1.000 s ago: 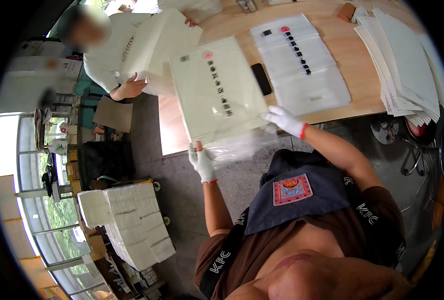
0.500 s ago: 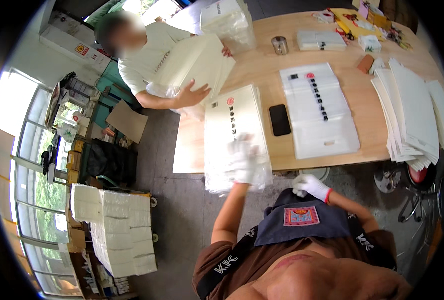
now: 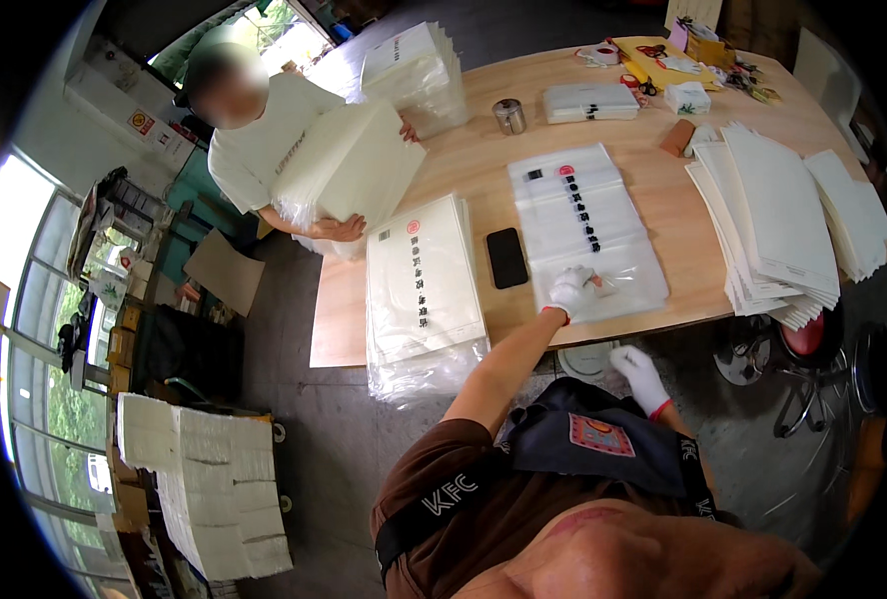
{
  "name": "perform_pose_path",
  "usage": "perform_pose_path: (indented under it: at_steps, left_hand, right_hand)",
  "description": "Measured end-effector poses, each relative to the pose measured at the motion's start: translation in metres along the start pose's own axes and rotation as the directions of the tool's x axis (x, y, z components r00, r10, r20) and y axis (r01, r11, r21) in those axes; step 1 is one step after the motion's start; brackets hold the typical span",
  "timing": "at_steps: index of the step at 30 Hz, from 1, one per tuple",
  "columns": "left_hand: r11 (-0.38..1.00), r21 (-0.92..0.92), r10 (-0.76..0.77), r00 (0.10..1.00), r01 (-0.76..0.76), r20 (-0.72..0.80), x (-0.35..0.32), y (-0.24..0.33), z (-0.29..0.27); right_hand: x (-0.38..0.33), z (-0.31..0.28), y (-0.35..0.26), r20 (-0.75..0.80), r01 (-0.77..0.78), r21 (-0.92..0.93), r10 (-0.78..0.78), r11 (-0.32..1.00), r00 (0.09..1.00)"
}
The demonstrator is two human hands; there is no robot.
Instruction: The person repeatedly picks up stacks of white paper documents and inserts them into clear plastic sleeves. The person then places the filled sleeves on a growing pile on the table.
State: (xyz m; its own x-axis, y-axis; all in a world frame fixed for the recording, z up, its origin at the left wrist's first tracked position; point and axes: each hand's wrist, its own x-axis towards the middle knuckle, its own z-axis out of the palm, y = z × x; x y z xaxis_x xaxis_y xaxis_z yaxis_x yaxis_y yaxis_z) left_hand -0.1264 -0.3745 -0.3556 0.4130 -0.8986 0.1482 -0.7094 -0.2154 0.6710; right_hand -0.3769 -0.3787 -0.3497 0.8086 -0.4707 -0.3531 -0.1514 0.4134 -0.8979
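My left hand (image 3: 573, 291), in a white glove with bare fingertips, reaches over the near end of a stack of clear plastic bags (image 3: 585, 215) with black print and a red mark. Its fingers pinch the wrinkled plastic of the top bag. My right hand (image 3: 640, 379), gloved in white with a red cuff, hangs just off the table's near edge, fingers loosely bent, with nothing visible in them. To the left of the bags lies a black phone (image 3: 507, 259). Beyond it is a pile of cream printed envelopes (image 3: 426, 285), in clear plastic at its near end.
Across the table (image 3: 463, 180), a person holds a large stack of cream envelopes (image 3: 349, 165). A metal tin (image 3: 509, 116) and a bundle of packed bags (image 3: 591, 102) stand farther back. Fanned white envelopes (image 3: 763, 220) lie at the right. A stool (image 3: 803, 339) stands below them.
My left hand has moved right from the cream envelopes to the clear bags. The other person's near hand has lowered against the envelope stack. The whole view has shifted.
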Motion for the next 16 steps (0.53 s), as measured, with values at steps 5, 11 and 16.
perform_pose_path:
  at_steps: [5,11,16]
  left_hand:
    - [0.987,-0.086,0.132,0.991,-0.134,-0.023,0.018,0.035,-0.025]
    - [0.959,-0.269,-0.021,0.931,-0.084,-0.364,0.048,0.042,-0.051]
    - [0.461,-0.883,-0.152,0.972,-0.090,-0.179,0.082,0.021,-0.088]
  right_hand:
    - [0.095,-0.016,-0.030,-0.300,0.205,-0.010,-0.199,0.979,0.933]
    - [0.145,-0.032,-0.059,-0.333,0.037,-0.610,-0.299,0.791,0.894]
    - [0.119,-0.086,-0.023,-0.423,-0.231,-0.851,-0.355,0.472,0.833]
